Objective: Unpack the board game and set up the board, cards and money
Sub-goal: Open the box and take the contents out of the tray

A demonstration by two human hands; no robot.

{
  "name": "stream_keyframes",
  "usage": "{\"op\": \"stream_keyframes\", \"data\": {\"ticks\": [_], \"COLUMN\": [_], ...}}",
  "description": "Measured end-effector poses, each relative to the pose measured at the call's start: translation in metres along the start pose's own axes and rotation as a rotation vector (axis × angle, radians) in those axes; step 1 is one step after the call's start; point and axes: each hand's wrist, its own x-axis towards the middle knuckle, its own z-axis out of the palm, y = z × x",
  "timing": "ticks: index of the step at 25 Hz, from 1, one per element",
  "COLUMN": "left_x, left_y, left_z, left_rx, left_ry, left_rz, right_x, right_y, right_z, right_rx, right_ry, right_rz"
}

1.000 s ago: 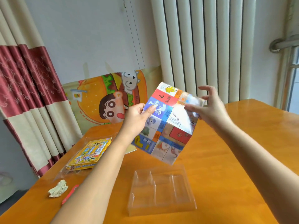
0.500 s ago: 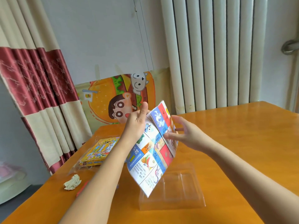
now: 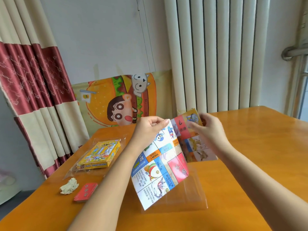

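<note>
Orange table (image 3: 250, 144): folded board (image 3: 158, 172) partly hides clear tray (image 3: 197, 195).

**Table layout, board aloft**

Board (image 3: 160, 165) held above mid-table (image 3: 250, 155). Left hand (image 3: 150, 129) at its upper left corner, right hand (image 3: 208, 130) on the right-hand fold. Tray (image 3: 191, 197) on the table, under and behind the board's lower edge. Box (image 3: 100, 154) left of the board, lying on a wrapper (image 3: 73, 172). Wad (image 3: 69, 188) before the box, near the table's left edge. Cards (image 3: 85, 191) just right of the wad, apart from it. Poster (image 3: 116, 100) behind the table, against the wall. Curtain (image 3: 33, 80) left of the poster, radiator (image 3: 216, 55) to its right.
</note>
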Motion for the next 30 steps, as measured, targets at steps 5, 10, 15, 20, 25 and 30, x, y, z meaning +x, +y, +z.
{"op": "stream_keyframes", "data": {"ticks": [5, 10, 15, 20, 25, 30], "left_x": [0.002, 0.003, 0.003, -0.002, -0.001, 0.004], "left_y": [-0.014, -0.017, -0.007, 0.009, 0.020, 0.024], "left_z": [-0.012, -0.031, -0.046, -0.046, -0.033, -0.033], "left_rx": [0.218, 0.299, 0.283, 0.150, 0.260, 0.187], "left_ry": [0.044, 0.154, 0.141, 0.218, 0.179, 0.094], "left_rz": [-0.033, -0.108, -0.214, -0.155, -0.047, -0.095], "right_x": [0.009, 0.009, 0.012, 0.011, 0.003, 0.019], "right_y": [0.003, 0.004, 0.007, 0.001, -0.029, -0.028], "right_z": [-0.022, -0.021, -0.010, 0.012, 0.042, 0.030], "right_rx": [-0.019, -0.043, -0.254, 0.128, 0.479, 0.481], "right_ry": [0.246, 0.266, 0.290, 0.228, -0.287, -0.174], "right_rz": [0.023, -0.008, -0.043, 0.084, 0.347, 0.321]}}
